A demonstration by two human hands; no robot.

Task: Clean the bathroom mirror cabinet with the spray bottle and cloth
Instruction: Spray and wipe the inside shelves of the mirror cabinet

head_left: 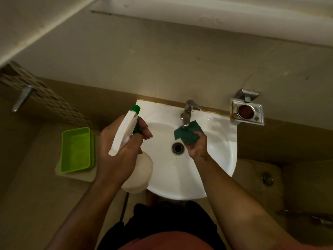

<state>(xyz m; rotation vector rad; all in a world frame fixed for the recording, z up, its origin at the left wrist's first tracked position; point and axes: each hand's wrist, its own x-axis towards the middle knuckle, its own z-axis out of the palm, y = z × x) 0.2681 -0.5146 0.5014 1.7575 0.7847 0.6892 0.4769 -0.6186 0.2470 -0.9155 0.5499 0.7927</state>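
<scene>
- The left hand (122, 150) grips the spray bottle (133, 159) by its neck, fingers curled round it and the forefingers reaching over the green trigger; the white head and green nozzle tip point up and away, toward the wall above the sink (212, 159). Held this way, the bottle looks ready to fire upward without any change of grip.
- The bottle's round white body hangs below the hand, over the sink's left rim.
- The right hand (196, 143) pinches the cloth (185, 135), a dark green folded piece, fingers closed over its lower edge while the free corner spreads just under the tap (187, 112) spout. Whether cloth and spout touch cannot be told. Its place there suggests wetting or wringing over the basin, so that drips fall toward the drain (178, 147).
- The cabinet (216, 17) shows only as a pale underside along the top of the view, well above both hands; its mirror face is out of sight.
- Judging by this, cleaning of the cabinet is not yet under way: both tools are in hand but low, over the sink.
- A green tray (75, 150) sits on a ledge left of the sink, and a metal holder (246, 110) is fixed to the wall at its right.
</scene>
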